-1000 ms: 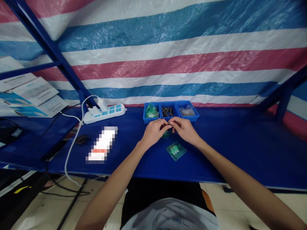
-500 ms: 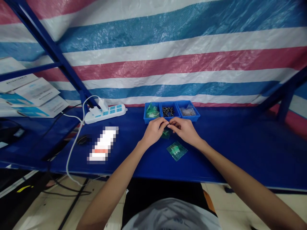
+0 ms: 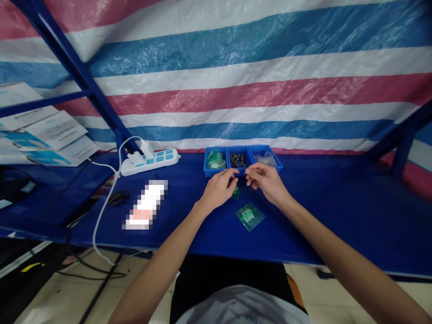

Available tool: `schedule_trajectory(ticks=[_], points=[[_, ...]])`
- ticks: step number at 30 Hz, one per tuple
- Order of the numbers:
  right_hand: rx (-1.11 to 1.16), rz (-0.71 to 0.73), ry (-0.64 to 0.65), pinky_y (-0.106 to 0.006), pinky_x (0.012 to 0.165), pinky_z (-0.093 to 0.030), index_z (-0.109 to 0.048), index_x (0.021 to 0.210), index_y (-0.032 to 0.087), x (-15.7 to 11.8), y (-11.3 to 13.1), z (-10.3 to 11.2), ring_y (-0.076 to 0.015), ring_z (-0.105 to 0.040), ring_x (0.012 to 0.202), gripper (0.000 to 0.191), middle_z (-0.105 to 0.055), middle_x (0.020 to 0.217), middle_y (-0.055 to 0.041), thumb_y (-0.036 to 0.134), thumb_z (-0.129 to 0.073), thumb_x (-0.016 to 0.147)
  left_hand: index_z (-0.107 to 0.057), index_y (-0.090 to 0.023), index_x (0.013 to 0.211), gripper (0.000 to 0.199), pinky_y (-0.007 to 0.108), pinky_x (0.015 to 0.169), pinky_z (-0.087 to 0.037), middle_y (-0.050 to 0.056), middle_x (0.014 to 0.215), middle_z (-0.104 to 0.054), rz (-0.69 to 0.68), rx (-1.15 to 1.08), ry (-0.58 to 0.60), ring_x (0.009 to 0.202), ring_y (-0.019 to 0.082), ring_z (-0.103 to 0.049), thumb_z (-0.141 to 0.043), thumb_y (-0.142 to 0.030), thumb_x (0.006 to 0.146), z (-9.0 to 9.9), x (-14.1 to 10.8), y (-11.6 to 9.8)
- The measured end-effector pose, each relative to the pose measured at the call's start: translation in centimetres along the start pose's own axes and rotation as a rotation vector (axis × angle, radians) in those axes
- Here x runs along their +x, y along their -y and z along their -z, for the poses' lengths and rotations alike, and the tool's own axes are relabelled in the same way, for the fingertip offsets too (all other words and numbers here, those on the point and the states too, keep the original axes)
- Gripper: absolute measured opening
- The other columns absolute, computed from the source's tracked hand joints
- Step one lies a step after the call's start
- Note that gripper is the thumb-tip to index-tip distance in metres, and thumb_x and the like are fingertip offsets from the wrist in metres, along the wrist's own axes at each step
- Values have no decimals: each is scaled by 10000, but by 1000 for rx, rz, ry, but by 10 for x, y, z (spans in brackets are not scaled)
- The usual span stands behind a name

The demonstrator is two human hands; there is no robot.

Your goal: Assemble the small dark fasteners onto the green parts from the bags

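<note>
Three joined blue bins stand at the back of the blue table. The left bin has green packets [image 3: 216,159], the middle one small black parts [image 3: 238,159], the right one clear bags [image 3: 266,159]. Just in front of them, my left hand [image 3: 221,186] has its thumb and fingers apart with nothing seen between them. My right hand [image 3: 263,179] is pinched closed at the fingertips; what it holds is too small to name. A green packet [image 3: 236,193] lies partly hidden beside my left hand. Nearer me lies another green packet [image 3: 250,216] with pale items inside.
A white power strip [image 3: 150,162] with plugs and a white cable [image 3: 101,213] lies at the left. Near it are a blurred-out flat object [image 3: 146,206] and a dark item [image 3: 119,198]. White boxes [image 3: 57,130] are stacked at the far left.
My hands were together at the fingertips and have now parted, the right one moving slightly right. The left fingers have opened.
</note>
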State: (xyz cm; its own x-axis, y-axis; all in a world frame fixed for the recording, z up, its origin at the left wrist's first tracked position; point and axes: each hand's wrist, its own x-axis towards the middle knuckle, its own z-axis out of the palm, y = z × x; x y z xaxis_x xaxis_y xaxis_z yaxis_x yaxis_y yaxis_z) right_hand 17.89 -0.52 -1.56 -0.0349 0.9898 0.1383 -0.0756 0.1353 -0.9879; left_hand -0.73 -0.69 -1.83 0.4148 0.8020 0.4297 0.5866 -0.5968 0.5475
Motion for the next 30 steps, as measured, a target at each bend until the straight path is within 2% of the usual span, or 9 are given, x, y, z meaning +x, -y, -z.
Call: schedule_trajectory(ticks=[4, 8, 10, 13, 17, 21, 23, 26, 30], points=[[119, -30, -124, -234, 451, -438, -634, 789, 186, 6, 4, 0, -145, -630, 586, 302, -658, 701, -26, 401, -822, 689, -571, -205, 1235, 276, 276, 676, -499, 83, 1101, -664, -49, 184, 26, 855, 191, -661, -436, -236, 997, 3, -3, 3], [191, -47, -33, -256, 574, -519, -636, 1108, 234, 8, 13, 3, -242, -726, 951, 413, -720, 1135, -112, 414, -769, 760, -572, -209, 1214, 265, 254, 636, -483, 80, 1093, -649, -47, 245, 13, 805, 173, -652, -407, -241, 1009, 6, -3, 6], [153, -37, 6, -254, 572, -515, -606, 1196, 252, 7, 15, 6, -244, -726, 977, 452, -688, 1238, -120, 415, -734, 794, -572, -210, 1221, 277, 251, 638, -484, 82, 1098, -646, -48, 269, 7, 819, 178, -655, -392, -230, 1012, 7, -2, 7], [-50, -24, 61, -239, 513, -476, -643, 1093, 214, 5, 11, 11, -199, -723, 799, 334, -729, 1058, -103, 419, -674, 832, -561, -218, 1260, 312, 265, 691, -503, 86, 1122, -648, -58, 284, -24, 909, 202, -665, -384, -191, 1004, 10, -2, 8], [-481, 16, 301, -258, 521, -458, -683, 938, 180, 2, -2, 9, -163, -648, 641, 231, -699, 784, -48, 389, -655, 845, -570, -222, 1252, 311, 288, 754, -517, 86, 1150, -655, -50, 265, -50, 967, 219, -664, -386, -194, 1002, 14, -1, 10], [-909, 220, 312, -308, 659, -464, -697, 961, 175, -5, -13, 2, -188, -630, 746, 302, -670, 860, -57, 424, -741, 797, -580, -227, 1243, 315, 291, 709, -506, 84, 1136, -669, -14, 267, 66, 936, 232, -675, -402, -184, 986, 15, -1, 10], [-1026, 238, 303, -312, 674, -455, -696, 997, 185, -8, -16, 0, -208, -631, 810, 348, -651, 949, -74, 447, -767, 779, -550, -245, 1301, 375, 291, 684, -497, 86, 1133, -670, -2, 269, 144, 912, 235, -678, -404, -153, 968, 15, -2, 11], [-1118, 216, 277, -307, 671, -442, -685, 1012, 209, -10, -17, -1, -215, -623, 833, 343, -625, 997, -73, 427, -790, 768, -556, -246, 1302, 365, 294, 678, -494, 96, 1131, -653, -9, 272, 204, 887, 234, -674, -412, -176, 974, 11, -4, 12], [-1099, 228, 306, -304, 710, -432, -655, 953, 207, -7, -21, 2, -205, -600, 845, 273, -605, 946, -53, 362, -794, 777, -640, -203, 1128, 246, 290, 656, -481, 95, 1083, -619, 15, 292, 209, 805, 209, -655, -443, -259, 991, 5, -4, 14]])
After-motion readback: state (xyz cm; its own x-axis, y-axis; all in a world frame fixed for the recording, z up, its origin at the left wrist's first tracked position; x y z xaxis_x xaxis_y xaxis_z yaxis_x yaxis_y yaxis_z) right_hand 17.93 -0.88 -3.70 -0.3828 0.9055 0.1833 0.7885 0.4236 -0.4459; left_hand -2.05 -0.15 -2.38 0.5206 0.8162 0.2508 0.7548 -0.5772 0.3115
